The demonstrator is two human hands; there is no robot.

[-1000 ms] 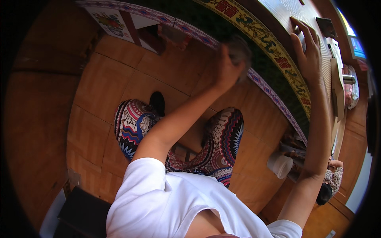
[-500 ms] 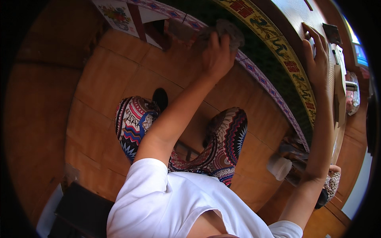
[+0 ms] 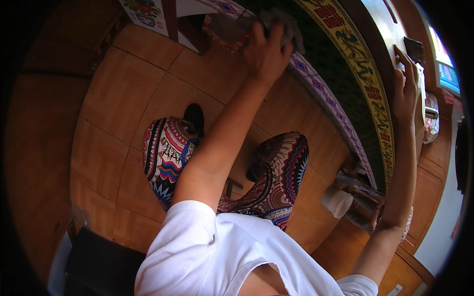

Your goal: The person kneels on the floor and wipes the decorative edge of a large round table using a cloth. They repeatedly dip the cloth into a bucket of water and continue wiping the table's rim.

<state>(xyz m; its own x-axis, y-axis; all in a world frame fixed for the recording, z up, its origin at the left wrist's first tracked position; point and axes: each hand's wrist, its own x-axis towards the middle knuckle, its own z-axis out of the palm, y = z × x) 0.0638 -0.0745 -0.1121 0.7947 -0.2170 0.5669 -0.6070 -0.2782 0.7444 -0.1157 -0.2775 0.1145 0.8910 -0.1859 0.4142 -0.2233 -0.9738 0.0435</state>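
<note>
My left hand [image 3: 266, 53] is closed over a crumpled grey cloth [image 3: 289, 30], which lies against the dark green front panel [image 3: 328, 59] of a piece of furniture. That cloth sits beside a purple patterned border [image 3: 316, 81] edging the panel; a yellow band [image 3: 363, 69] with red and green motifs runs along the other edge. At the right, my right hand [image 3: 407, 91] rests on the rim of the furniture's top [image 3: 382, 27], its fingers stretched out and no held object visible. The fingers' undersides are hidden.
Tiled floor [image 3: 123, 89] lies beneath my bent legs in patterned trousers [image 3: 170, 148]. A pale round tub [image 3: 338, 201] stands at the lower right. A black seat [image 3: 101, 261] is at lower left. Near my right hand are a small dark block [image 3: 414, 48] and a clear bag [image 3: 431, 118].
My left hand and the cloth have shifted slightly up and left in the view. My right hand has moved right and a little lower along the rim. The whole view has tilted slightly.
</note>
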